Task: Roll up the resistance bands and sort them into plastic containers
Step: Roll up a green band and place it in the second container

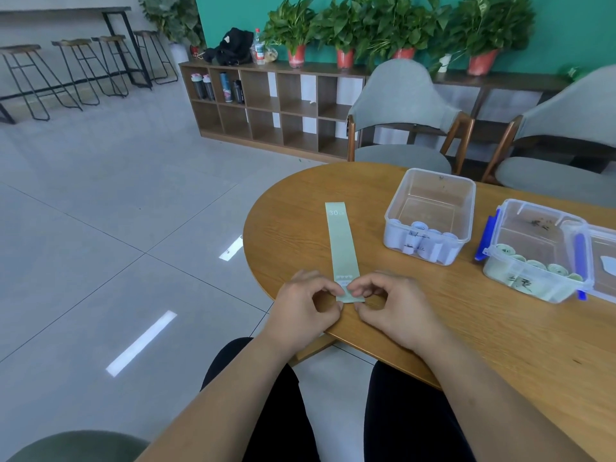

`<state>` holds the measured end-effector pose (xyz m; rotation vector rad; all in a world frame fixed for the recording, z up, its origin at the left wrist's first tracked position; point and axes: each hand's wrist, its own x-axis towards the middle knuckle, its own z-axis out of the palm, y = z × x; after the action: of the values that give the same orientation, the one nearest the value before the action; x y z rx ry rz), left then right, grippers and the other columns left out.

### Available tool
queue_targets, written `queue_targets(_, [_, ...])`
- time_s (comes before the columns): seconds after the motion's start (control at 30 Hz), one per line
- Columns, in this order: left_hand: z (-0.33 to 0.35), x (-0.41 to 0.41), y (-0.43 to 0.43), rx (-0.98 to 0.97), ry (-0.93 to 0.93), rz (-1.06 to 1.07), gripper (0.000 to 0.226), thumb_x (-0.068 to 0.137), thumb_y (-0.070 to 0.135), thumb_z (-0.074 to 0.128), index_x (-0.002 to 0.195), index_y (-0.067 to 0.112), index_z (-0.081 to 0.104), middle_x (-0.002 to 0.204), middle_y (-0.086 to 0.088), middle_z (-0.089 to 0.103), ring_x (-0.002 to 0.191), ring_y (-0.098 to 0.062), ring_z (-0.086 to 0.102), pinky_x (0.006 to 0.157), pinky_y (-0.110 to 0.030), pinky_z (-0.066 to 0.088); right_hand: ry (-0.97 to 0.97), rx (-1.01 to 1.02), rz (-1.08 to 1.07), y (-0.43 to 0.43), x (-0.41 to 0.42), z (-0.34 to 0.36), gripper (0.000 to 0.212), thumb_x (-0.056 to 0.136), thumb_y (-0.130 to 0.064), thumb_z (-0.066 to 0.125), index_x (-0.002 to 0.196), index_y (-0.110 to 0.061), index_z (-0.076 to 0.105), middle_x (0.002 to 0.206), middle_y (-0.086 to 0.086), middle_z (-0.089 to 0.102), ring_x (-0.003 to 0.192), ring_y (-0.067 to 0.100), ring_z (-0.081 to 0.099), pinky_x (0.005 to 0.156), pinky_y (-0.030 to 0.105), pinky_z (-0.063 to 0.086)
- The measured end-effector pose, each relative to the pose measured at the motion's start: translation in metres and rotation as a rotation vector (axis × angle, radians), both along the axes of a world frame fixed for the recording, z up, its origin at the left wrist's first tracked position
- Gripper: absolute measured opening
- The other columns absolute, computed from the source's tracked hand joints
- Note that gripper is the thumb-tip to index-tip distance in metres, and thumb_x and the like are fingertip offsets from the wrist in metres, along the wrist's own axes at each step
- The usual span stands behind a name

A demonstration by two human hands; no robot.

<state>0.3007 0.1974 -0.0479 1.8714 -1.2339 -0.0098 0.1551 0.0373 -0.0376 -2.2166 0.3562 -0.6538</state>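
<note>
- Head view: a pale green resistance band lies flat on the wooden table, stretching away from me, marked "30".
- My left hand and right hand each pinch its near end with curled fingers.
- To the right, a clear container holds white rolls; beside it, a blue-clipped container holds green rolls.

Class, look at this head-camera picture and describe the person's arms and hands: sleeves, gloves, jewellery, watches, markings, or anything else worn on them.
Both arms are bare as far as the picture shows. No sleeve appears on the left forearm or the right forearm. The left hand and the right hand have no gloves. No watch, bracelet, ring or marking is visible.
</note>
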Motion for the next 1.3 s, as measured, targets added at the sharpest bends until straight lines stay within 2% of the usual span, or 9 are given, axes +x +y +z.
queue_targets(0.3, [0.0002, -0.0016, 0.0011, -0.019, -0.004, 0.009, 0.018, 0.084, 0.017, 0.085, 0.096, 0.028, 0.079, 0.097, 0.019, 0.072, 0.102, -0.007, 0.064, 0.083, -0.02, 0.051, -0.025, -0.047, -0.015, 0.0018, -0.0029, 0.0018, 0.034, 0.079, 0.0, 0.084, 0.098, -0.027, 0.079, 0.09, -0.015, 0.074, 0.091, 0.008, 0.07, 0.082, 0.009, 0.047])
queue_targets(0.57, [0.0001, -0.0036, 0.0003, -0.053, 0.027, 0.041, 0.015, 0.085, 0.016, 0.084, 0.095, 0.027, 0.079, 0.093, 0.018, 0.073, 0.099, -0.009, 0.065, 0.082, -0.025, 0.053, 0.01, -0.167, -0.104, -0.0011, -0.0014, -0.0008, 0.029, 0.078, -0.019, 0.087, 0.097, -0.037, 0.076, 0.087, -0.022, 0.068, 0.098, 0.007, 0.059, 0.086, 0.026, 0.05])
queue_targets(0.83, [-0.0013, -0.0033, 0.0004, -0.063, -0.007, 0.036, 0.019, 0.083, 0.013, 0.083, 0.097, 0.025, 0.078, 0.095, 0.017, 0.072, 0.1, -0.008, 0.064, 0.084, -0.024, 0.052, 0.01, -0.133, -0.076, -0.0013, -0.0014, -0.0011, 0.027, 0.08, -0.016, 0.086, 0.094, -0.036, 0.076, 0.085, -0.022, 0.069, 0.089, 0.009, 0.062, 0.083, 0.029, 0.051])
queue_targets(1.07, [-0.0033, -0.0033, -0.0008, -0.068, -0.032, 0.045, 0.017, 0.084, 0.013, 0.083, 0.096, 0.024, 0.078, 0.094, 0.017, 0.072, 0.099, -0.007, 0.064, 0.082, -0.025, 0.052, 0.007, -0.156, -0.082, -0.0027, -0.0008, -0.0043, 0.025, 0.08, -0.019, 0.086, 0.095, -0.037, 0.076, 0.085, -0.022, 0.068, 0.091, 0.009, 0.061, 0.083, 0.032, 0.052])
queue_targets(1.3, [-0.0015, -0.0048, -0.0004, -0.063, -0.006, 0.063, 0.015, 0.087, 0.017, 0.083, 0.098, 0.026, 0.078, 0.094, 0.021, 0.071, 0.099, -0.006, 0.064, 0.082, -0.018, 0.05, 0.019, -0.192, -0.088, -0.0033, 0.0004, -0.0068, 0.02, 0.084, -0.023, 0.084, 0.096, -0.037, 0.075, 0.086, -0.022, 0.067, 0.091, 0.009, 0.059, 0.081, 0.034, 0.052])
